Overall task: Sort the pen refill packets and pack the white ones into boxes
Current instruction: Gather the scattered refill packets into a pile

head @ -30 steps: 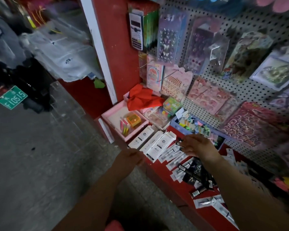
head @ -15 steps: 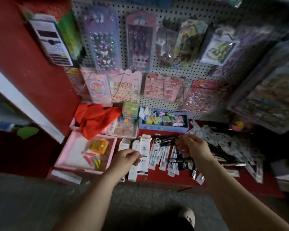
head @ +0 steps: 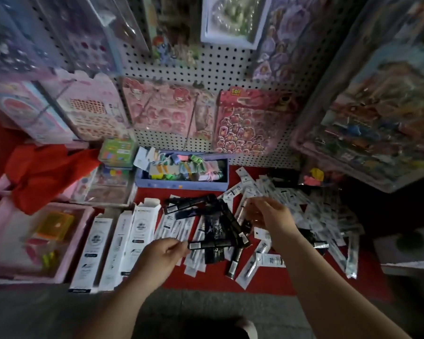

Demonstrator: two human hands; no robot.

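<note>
Three long white boxes (head: 118, 248) lie side by side on the red shelf (head: 274, 280), the right one with its flap open. Beside them lies a row of white refill packets (head: 175, 225). A heap of black packets (head: 218, 223) fills the middle, and a bigger heap of white packets (head: 321, 216) spreads to the right. My left hand (head: 160, 256) has curled fingers and pinches the end of a black packet (head: 211, 244) at the heap's front. My right hand (head: 271, 216) hovers over the heaps, its fingertips on a narrow pale packet (head: 242, 209).
A pink tray (head: 82, 243) with small coloured items sits at the left, a red cloth (head: 47, 172) behind it. A blue box (head: 181, 185) of pastel items stands at the back. Sticker sheets hang on the pegboard (head: 230, 62). Grey floor lies below the shelf edge.
The view has swung right and closer to the shelf. My left hand moved from the white boxes to the black heap. My right hand no longer holds the black packets and shifted right.
</note>
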